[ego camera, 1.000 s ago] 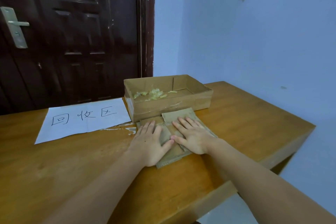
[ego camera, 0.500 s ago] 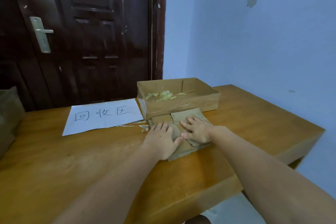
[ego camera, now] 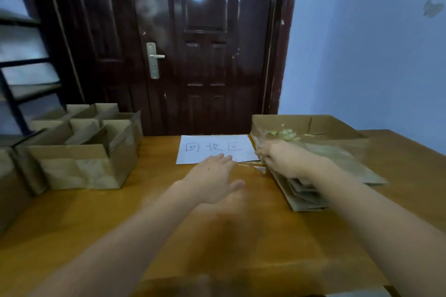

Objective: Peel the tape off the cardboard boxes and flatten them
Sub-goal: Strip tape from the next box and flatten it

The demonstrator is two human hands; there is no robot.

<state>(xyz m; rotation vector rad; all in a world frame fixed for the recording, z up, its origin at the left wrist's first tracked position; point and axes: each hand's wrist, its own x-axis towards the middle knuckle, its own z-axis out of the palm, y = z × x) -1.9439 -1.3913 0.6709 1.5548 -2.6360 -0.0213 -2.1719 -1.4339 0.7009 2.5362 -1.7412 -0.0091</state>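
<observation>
Your open left hand (ego camera: 212,176), blurred right hand (ego camera: 277,159) (grip unclear) on one flattened cardboard stack (ego camera: 311,195); one tape-scrap tray (ego camera: 321,125), wooden tabletop (ego camera: 149,200), dark door (ego camera: 193,43).

On the wooden desk (ego camera: 120,219), the left hand (ego camera: 212,178) hovers open near the white paper sign (ego camera: 214,148); the right hand (ego camera: 282,160) rests on flattened cardboard (ego camera: 306,198) beside the open tray box (ego camera: 337,130). Taped boxes (ego camera: 82,152) crowd the left edge.

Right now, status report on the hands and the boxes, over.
Left hand open, flat above the table. Right hand on the flattened cardboard stack, grip blurred. Unflattened boxes wait at left. Nothing in the way.
</observation>
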